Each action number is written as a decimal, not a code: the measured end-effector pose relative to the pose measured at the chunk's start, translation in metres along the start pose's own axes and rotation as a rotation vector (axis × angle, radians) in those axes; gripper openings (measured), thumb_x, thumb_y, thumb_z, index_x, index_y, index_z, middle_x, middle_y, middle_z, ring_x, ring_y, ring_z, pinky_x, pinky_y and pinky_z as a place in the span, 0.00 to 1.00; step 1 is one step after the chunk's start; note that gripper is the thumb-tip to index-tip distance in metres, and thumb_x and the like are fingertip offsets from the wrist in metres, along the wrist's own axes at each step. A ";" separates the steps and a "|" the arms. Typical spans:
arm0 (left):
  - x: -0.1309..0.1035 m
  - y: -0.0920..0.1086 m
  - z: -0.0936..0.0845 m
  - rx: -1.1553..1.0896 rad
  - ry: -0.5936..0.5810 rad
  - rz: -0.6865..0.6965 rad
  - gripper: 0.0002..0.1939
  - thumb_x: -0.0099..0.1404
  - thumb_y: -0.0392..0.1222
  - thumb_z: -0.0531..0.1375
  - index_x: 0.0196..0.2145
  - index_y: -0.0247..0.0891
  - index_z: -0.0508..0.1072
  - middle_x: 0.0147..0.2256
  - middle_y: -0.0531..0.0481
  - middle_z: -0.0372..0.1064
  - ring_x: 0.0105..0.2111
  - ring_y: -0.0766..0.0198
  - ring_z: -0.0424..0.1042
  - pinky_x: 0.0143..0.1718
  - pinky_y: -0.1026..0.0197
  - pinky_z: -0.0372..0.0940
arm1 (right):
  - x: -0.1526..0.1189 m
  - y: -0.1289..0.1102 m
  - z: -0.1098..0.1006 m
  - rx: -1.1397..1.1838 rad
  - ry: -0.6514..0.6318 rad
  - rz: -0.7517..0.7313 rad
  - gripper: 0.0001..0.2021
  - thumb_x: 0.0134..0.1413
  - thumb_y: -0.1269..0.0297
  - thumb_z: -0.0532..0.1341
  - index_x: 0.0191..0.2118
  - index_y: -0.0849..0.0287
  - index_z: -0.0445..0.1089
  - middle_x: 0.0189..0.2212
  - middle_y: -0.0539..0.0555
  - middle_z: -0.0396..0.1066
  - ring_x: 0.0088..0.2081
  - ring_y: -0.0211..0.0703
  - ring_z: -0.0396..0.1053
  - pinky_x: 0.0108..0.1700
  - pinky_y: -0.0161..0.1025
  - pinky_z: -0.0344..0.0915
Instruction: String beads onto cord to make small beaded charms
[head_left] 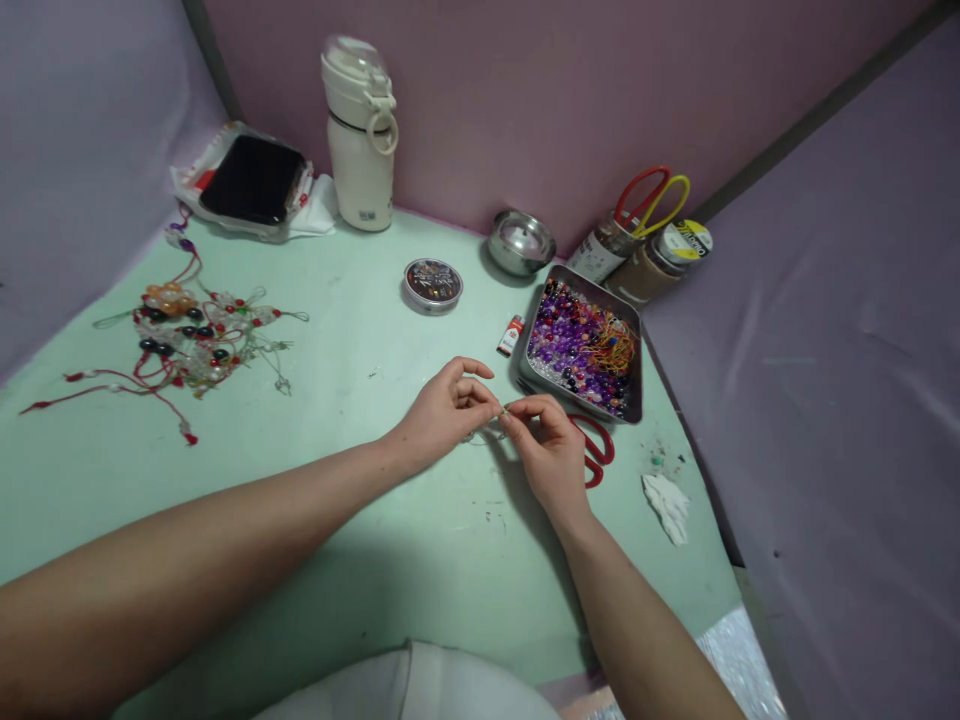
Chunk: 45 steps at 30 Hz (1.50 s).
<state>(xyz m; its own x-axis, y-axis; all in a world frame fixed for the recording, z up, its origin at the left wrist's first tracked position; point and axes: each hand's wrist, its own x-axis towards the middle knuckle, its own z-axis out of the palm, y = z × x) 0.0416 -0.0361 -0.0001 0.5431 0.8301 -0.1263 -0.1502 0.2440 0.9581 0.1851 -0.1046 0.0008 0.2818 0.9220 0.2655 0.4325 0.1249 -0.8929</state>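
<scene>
Fingertips of my left hand (454, 410) and my right hand (547, 450) meet in a pinch at mid-table. Between them is a thin pale cord (484, 441), which droops in a loose loop below the fingers. Small bits on the cord are too blurred to make out. Red-handled scissors (609, 440) lie by my right hand, which hides their blades. Just beyond the hands stands a dark rectangular tin (639, 400) of purple, red, black and clear beads, with a tangle of orange thread (611, 345) on top. A small lighter (510, 335) rests at its left side.
Strung bead ornaments (191, 335) with red cords lie at left. Along the back stand a phone (255, 180) on a package, a cream flask (361, 170), a steel bowl (521, 243), a round spool (433, 284), and jars (596, 255). A crumpled tissue (666, 508) lies right.
</scene>
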 end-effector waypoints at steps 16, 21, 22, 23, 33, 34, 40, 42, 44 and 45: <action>0.000 -0.001 0.000 -0.028 -0.002 -0.017 0.16 0.56 0.38 0.63 0.41 0.39 0.62 0.26 0.57 0.66 0.25 0.69 0.65 0.23 0.67 0.59 | -0.003 -0.002 0.005 -0.135 0.058 -0.159 0.02 0.55 0.69 0.62 0.33 0.55 0.72 0.31 0.50 0.68 0.36 0.41 0.67 0.37 0.40 0.64; 0.000 0.000 0.000 -0.021 0.009 -0.016 0.15 0.57 0.38 0.63 0.40 0.39 0.63 0.26 0.57 0.66 0.25 0.69 0.66 0.23 0.67 0.59 | -0.002 -0.003 0.006 -0.135 0.057 -0.135 0.03 0.55 0.69 0.62 0.31 0.55 0.71 0.30 0.50 0.68 0.32 0.39 0.66 0.32 0.39 0.63; 0.000 0.000 0.000 -0.018 0.009 -0.012 0.14 0.57 0.38 0.63 0.40 0.39 0.63 0.25 0.57 0.66 0.25 0.69 0.66 0.23 0.66 0.59 | -0.002 -0.003 0.006 -0.136 0.057 -0.133 0.03 0.55 0.69 0.62 0.31 0.55 0.71 0.30 0.50 0.68 0.31 0.39 0.65 0.32 0.39 0.63; 0.001 -0.001 0.000 -0.013 0.008 -0.008 0.14 0.57 0.38 0.63 0.40 0.39 0.63 0.25 0.57 0.66 0.25 0.69 0.66 0.23 0.66 0.59 | -0.002 -0.003 0.006 -0.137 0.058 -0.132 0.03 0.55 0.69 0.62 0.32 0.55 0.72 0.30 0.50 0.68 0.31 0.39 0.65 0.31 0.39 0.62; 0.000 -0.001 0.002 0.015 0.021 0.010 0.10 0.58 0.35 0.60 0.37 0.39 0.64 0.25 0.58 0.65 0.25 0.70 0.65 0.25 0.66 0.59 | -0.003 -0.001 0.007 -0.126 0.052 -0.111 0.02 0.54 0.69 0.62 0.31 0.56 0.71 0.30 0.50 0.67 0.31 0.39 0.65 0.30 0.37 0.61; -0.001 -0.001 0.002 0.020 0.023 0.014 0.10 0.58 0.35 0.60 0.38 0.38 0.64 0.25 0.58 0.65 0.25 0.70 0.65 0.25 0.66 0.59 | -0.003 -0.001 0.007 -0.131 0.050 -0.106 0.02 0.54 0.69 0.62 0.31 0.56 0.71 0.30 0.50 0.67 0.31 0.39 0.65 0.30 0.37 0.61; -0.001 -0.001 0.002 0.034 0.019 0.015 0.10 0.58 0.34 0.60 0.38 0.38 0.64 0.26 0.57 0.67 0.26 0.70 0.67 0.28 0.66 0.60 | -0.002 -0.001 0.009 -0.106 0.031 -0.057 0.03 0.55 0.68 0.60 0.30 0.56 0.67 0.30 0.50 0.65 0.32 0.39 0.64 0.30 0.36 0.60; -0.001 -0.001 0.002 0.025 0.017 0.014 0.11 0.58 0.34 0.60 0.38 0.38 0.64 0.26 0.57 0.67 0.26 0.70 0.67 0.28 0.66 0.60 | -0.002 -0.001 0.010 -0.058 0.017 -0.007 0.04 0.55 0.67 0.59 0.30 0.57 0.66 0.30 0.50 0.64 0.32 0.39 0.63 0.31 0.36 0.60; -0.001 0.000 0.002 0.018 0.018 0.009 0.11 0.58 0.35 0.60 0.39 0.39 0.64 0.27 0.57 0.67 0.27 0.70 0.68 0.28 0.66 0.60 | -0.001 -0.001 0.010 0.003 -0.003 0.068 0.04 0.55 0.66 0.59 0.30 0.57 0.66 0.30 0.50 0.64 0.31 0.38 0.63 0.31 0.36 0.60; -0.001 0.000 0.002 0.016 0.019 0.006 0.11 0.58 0.35 0.60 0.39 0.39 0.65 0.27 0.56 0.67 0.27 0.69 0.68 0.27 0.66 0.60 | 0.000 -0.001 0.010 0.035 -0.011 0.108 0.05 0.55 0.65 0.59 0.30 0.57 0.66 0.30 0.50 0.64 0.31 0.38 0.62 0.31 0.35 0.60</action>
<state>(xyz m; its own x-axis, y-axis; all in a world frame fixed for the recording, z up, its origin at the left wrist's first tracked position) 0.0425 -0.0383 0.0003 0.5260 0.8413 -0.1250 -0.1400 0.2306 0.9629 0.1760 -0.1016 -0.0016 0.3159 0.9347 0.1628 0.3700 0.0366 -0.9283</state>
